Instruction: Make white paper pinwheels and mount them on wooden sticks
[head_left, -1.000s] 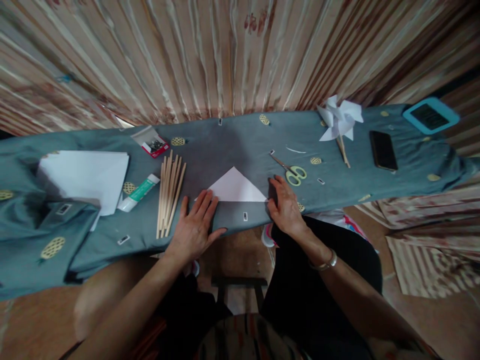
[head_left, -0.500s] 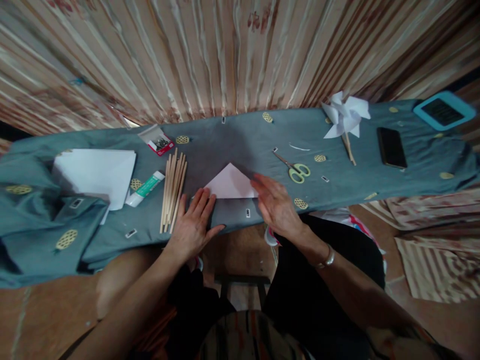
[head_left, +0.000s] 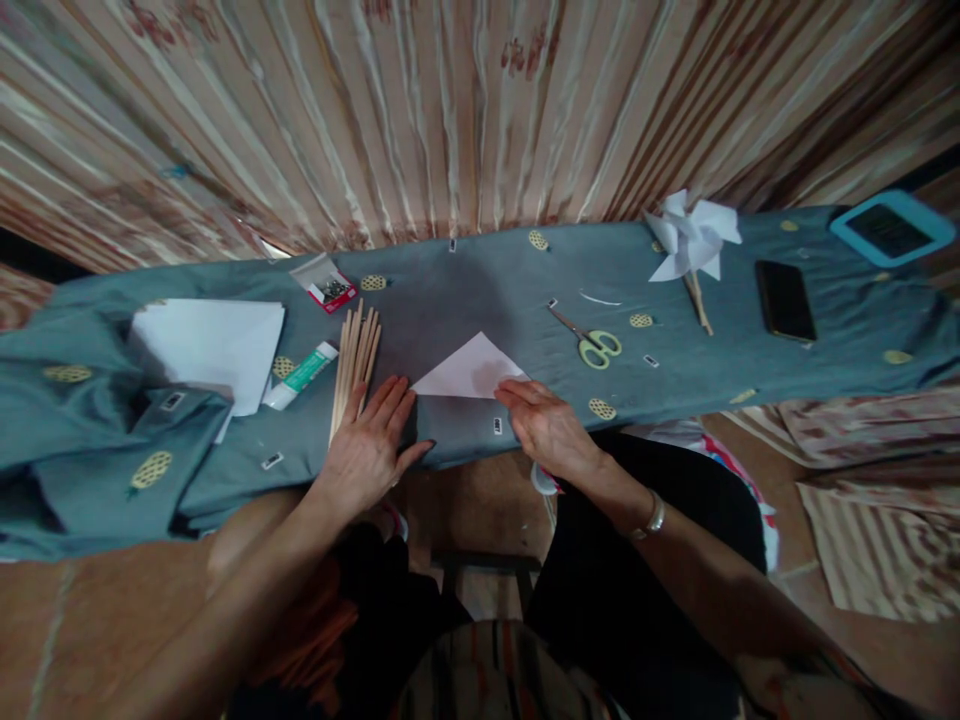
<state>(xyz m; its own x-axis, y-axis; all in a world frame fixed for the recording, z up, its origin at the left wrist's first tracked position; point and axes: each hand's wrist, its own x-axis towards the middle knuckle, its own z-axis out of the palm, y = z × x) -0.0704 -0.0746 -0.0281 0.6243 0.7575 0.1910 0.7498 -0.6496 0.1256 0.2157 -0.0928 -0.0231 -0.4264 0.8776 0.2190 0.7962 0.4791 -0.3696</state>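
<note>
A white sheet of paper folded into a triangle [head_left: 469,372] lies flat on the cloth-covered table, its peak pointing away from me. My left hand [head_left: 367,440] rests open and palm down, fingertips by the triangle's left corner and the other side of the hand over the near ends of the wooden sticks [head_left: 360,345]. At the right corner, the fingers of my right hand [head_left: 551,425] are close together on the paper, covering that corner. Beyond my right hand lie scissors [head_left: 598,348] with pale green handles.
Left are a stack of white paper [head_left: 210,340], a green-and-white glue tube [head_left: 302,375] and an open red-and-white box [head_left: 330,288] of small metal pieces. Right are a paper pinwheel [head_left: 694,238], a black phone [head_left: 784,300] and a blue-framed tablet [head_left: 892,228]. A striped curtain [head_left: 480,120] hangs behind.
The folded paper has shifted slightly right. My left hand has slid left off its corner toward the sticks, while my right fingers have come inward onto its near edge. The view has shifted slightly.
</note>
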